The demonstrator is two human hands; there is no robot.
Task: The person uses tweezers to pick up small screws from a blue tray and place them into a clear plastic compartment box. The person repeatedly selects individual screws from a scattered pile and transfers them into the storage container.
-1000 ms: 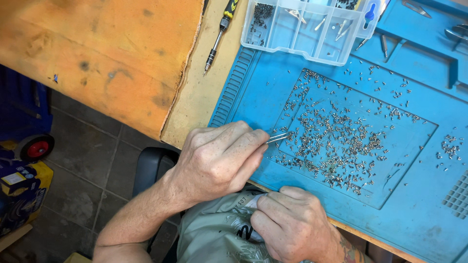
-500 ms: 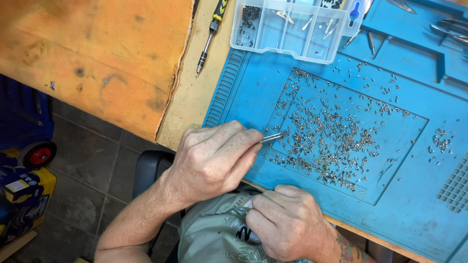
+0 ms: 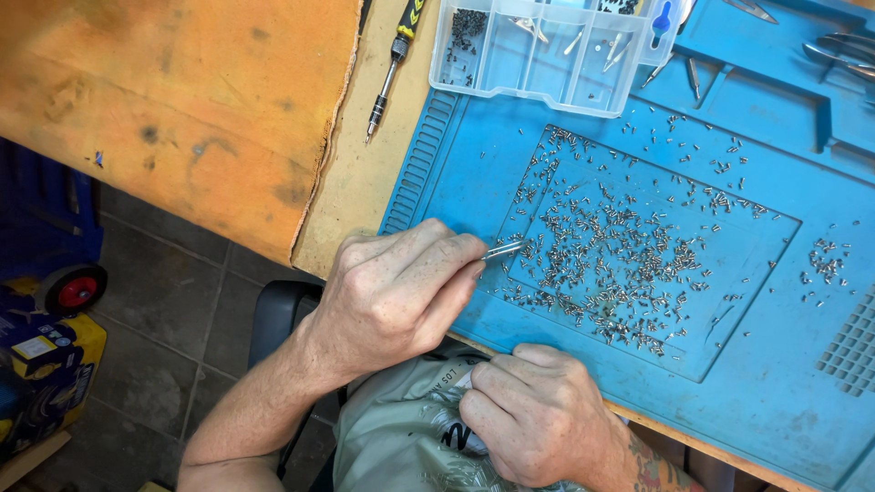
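A repair workshop: blue work mat (image 3: 474, 164), scattered tiny screws (image 3: 620, 251), screwdriver (image 3: 390, 68).

**My own arms and shirt**

At six o'clock I see my grey-green T-shirt (image 3: 401, 437) with dark printed lettering. Both forearms are bare, no sleeves or gloves. My left hand (image 3: 392, 296) wears no rings; by my right hand (image 3: 533, 419), the forearm carries a coloured tattoo (image 3: 652, 472).

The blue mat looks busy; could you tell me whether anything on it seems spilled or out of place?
Yes. Tiny silver screws lie scattered loose across the mat, some strays outside the recessed panel, a small cluster at right. The clear organizer box has several near-empty compartments. The left hand holds tweezers at the pile's edge.
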